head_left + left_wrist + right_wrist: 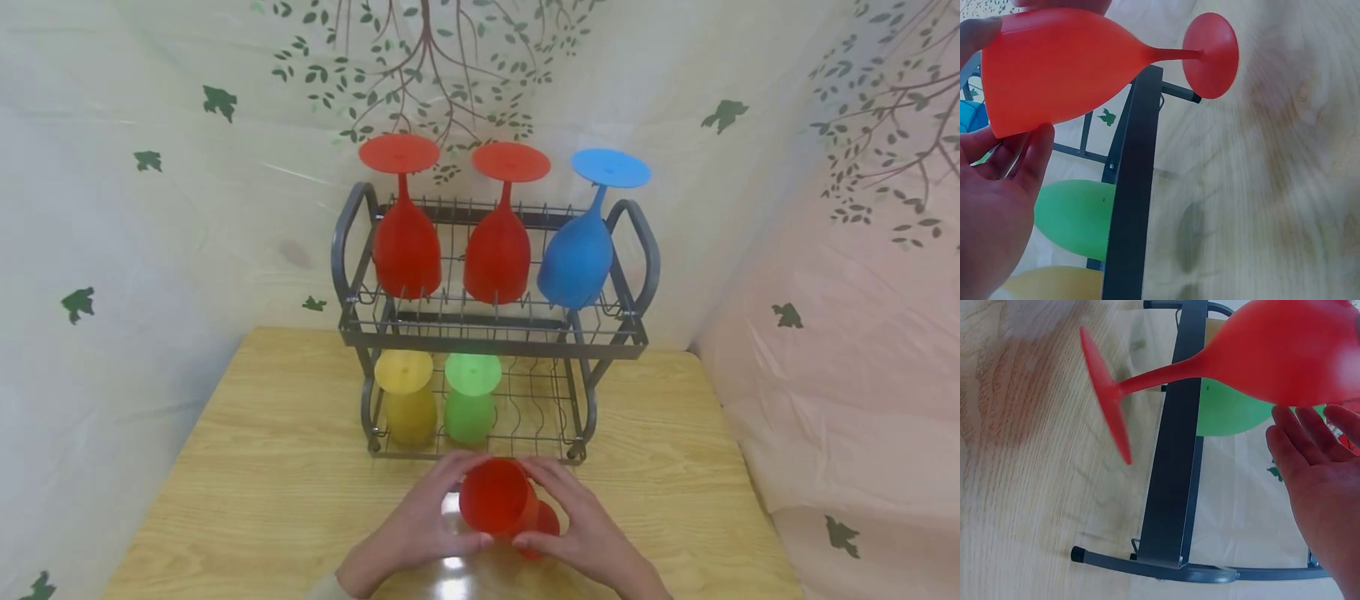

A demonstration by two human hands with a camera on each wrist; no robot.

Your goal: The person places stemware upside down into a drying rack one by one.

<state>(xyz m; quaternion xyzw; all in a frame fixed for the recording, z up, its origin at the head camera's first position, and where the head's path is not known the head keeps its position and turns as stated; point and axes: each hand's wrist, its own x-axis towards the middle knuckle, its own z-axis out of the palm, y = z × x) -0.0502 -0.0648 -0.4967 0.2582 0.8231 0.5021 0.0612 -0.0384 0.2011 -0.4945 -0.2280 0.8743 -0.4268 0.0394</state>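
Observation:
A red plastic wine glass (492,500) is held above the table in front of the rack, its mouth towards the head camera and its foot (1211,56) downward. My left hand (420,518) grips one side of the bowl near the rim, thumb and fingers spread around it. On the opposite side, my right hand (583,525) holds the same bowl between thumb and fingers. The stem is untouched in both wrist views. In the right wrist view, the right fingers (1300,434) touch the bowl's side, while the thumb is mostly out of frame.
A black two-tier dish rack (487,342) stands behind the hands. Upside down on its upper tier are two red glasses (407,254) and a blue glass (576,260). Yellow (408,412) and green (470,415) glasses stand upside down below. The wooden table (247,475) meets printed curtains.

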